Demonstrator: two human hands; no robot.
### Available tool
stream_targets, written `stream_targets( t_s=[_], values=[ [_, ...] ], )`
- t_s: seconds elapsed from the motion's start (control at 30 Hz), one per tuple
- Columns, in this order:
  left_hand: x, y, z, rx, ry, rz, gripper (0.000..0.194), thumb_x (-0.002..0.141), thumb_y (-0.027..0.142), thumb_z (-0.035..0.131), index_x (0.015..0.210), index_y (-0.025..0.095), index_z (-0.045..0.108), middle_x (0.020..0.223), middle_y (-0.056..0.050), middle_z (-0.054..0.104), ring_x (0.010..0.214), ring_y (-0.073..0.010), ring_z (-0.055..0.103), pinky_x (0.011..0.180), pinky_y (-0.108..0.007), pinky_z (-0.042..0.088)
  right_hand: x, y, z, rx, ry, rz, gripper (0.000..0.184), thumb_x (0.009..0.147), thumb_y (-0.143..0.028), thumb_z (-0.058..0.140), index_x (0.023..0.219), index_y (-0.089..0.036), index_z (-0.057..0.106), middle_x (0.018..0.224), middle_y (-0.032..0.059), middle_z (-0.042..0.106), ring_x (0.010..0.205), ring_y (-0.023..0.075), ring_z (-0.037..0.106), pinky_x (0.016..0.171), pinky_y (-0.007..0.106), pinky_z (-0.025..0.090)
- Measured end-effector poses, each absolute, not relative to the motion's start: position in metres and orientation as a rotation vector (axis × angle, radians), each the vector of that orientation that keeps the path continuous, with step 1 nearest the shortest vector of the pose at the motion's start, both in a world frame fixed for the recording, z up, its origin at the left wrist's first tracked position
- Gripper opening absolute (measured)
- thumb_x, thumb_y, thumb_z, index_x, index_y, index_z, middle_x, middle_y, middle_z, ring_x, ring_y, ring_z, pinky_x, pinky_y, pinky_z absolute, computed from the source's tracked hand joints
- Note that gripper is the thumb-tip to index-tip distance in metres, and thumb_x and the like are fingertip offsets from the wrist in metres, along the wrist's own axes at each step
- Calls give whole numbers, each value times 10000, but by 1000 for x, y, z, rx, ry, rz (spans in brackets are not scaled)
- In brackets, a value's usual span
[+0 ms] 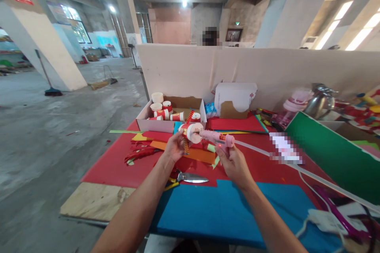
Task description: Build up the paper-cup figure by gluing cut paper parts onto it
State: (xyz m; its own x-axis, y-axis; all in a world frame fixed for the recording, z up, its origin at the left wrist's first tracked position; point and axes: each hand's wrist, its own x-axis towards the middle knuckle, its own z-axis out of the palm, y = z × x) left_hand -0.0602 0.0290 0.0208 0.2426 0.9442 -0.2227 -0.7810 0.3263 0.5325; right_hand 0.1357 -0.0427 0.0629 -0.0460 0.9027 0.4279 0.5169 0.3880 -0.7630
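Note:
My left hand [175,147] is closed around a red and white paper cup [193,132], tilted so that its round pale end faces right. A row of small orange and red pieces sticks out above and below the cup. In my right hand [234,163] is a pink hot glue gun [214,136] with a small red light on its body. Its nozzle points left, close against the cup's end; whether it touches I cannot tell. A long translucent glue stick [261,150] trails from the back of the gun to the right.
Scissors [192,177] lie below my hands, beside orange card [190,152] and red strips [139,151]. Behind stands a cardboard box [157,125] of paper cups. To the right are a green-sided box [329,158], a metal kettle [319,101], and cables near a white power strip [332,221].

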Motion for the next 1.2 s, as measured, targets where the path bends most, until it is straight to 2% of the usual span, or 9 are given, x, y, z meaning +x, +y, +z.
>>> stream_targets(
  t_s=[0.1, 0.23, 0.43, 0.57, 0.7, 0.93, 1.0, 1.13, 1.2],
  values=[
    [-61, 29, 22, 320, 545, 1232, 223, 841, 285, 580, 672, 141, 558, 365, 59, 479, 296, -65, 454, 487, -205, 542, 138, -45, 60, -1263, -1714, 509, 317, 855, -480, 455, 755, -185, 511, 537, -34, 446, 431, 103, 356, 405, 230, 299],
    [-61, 28, 23, 308, 561, 1231, 215, 843, 278, 568, 674, 146, 551, 364, 63, 479, 293, -63, 440, 487, -216, 549, 142, -46, 57, -1252, -1738, 499, 291, 851, -452, 462, 743, -186, 510, 532, -35, 440, 447, 106, 368, 426, 228, 322],
    [-58, 27, 23, 348, 558, 1229, 183, 831, 260, 581, 705, 130, 561, 408, 53, 525, 295, -49, 424, 555, -238, 571, 144, -41, 62, -1235, -1690, 426, 279, 853, -446, 452, 764, -187, 507, 511, -50, 403, 421, 90, 306, 391, 216, 278],
    [-58, 28, 22, 327, 563, 1223, 165, 848, 230, 559, 719, 126, 567, 423, 53, 533, 287, -36, 412, 531, -206, 557, 142, -42, 62, -1246, -1720, 426, 288, 851, -457, 458, 737, -196, 499, 497, -51, 381, 416, 96, 319, 389, 221, 271],
    [-60, 30, 20, 320, 554, 1224, 155, 846, 238, 570, 737, 129, 572, 440, 52, 543, 292, -34, 425, 473, -172, 529, 143, -45, 55, -1254, -1760, 430, 283, 856, -444, 457, 730, -198, 517, 530, -30, 422, 453, 112, 375, 412, 225, 300],
    [-59, 28, 22, 309, 580, 1229, 162, 852, 237, 561, 735, 126, 579, 464, 42, 574, 303, -39, 448, 553, -220, 572, 145, -40, 57, -1308, -1707, 421, 312, 843, -460, 465, 825, -164, 562, 507, -39, 443, 407, 102, 356, 410, 229, 301],
    [-59, 28, 23, 301, 586, 1229, 167, 853, 240, 561, 731, 127, 580, 464, 39, 580, 297, -39, 444, 559, -223, 573, 143, -40, 58, -1308, -1704, 426, 320, 844, -467, 457, 818, -165, 562, 497, -42, 439, 398, 98, 347, 405, 227, 299],
    [-60, 29, 22, 294, 582, 1231, 175, 851, 245, 565, 718, 132, 578, 447, 37, 570, 296, -48, 446, 576, -238, 580, 143, -43, 57, -1275, -1753, 415, 304, 846, -451, 460, 767, -172, 549, 565, -4, 519, 474, 120, 440, 467, 234, 354],
    [-61, 29, 22, 294, 582, 1237, 168, 851, 243, 563, 724, 134, 579, 439, 43, 560, 293, -48, 439, 573, -243, 582, 144, -45, 55, -1285, -1764, 403, 300, 842, -448, 464, 736, -177, 536, 560, -5, 516, 472, 119, 437, 464, 234, 343]
  ],
)
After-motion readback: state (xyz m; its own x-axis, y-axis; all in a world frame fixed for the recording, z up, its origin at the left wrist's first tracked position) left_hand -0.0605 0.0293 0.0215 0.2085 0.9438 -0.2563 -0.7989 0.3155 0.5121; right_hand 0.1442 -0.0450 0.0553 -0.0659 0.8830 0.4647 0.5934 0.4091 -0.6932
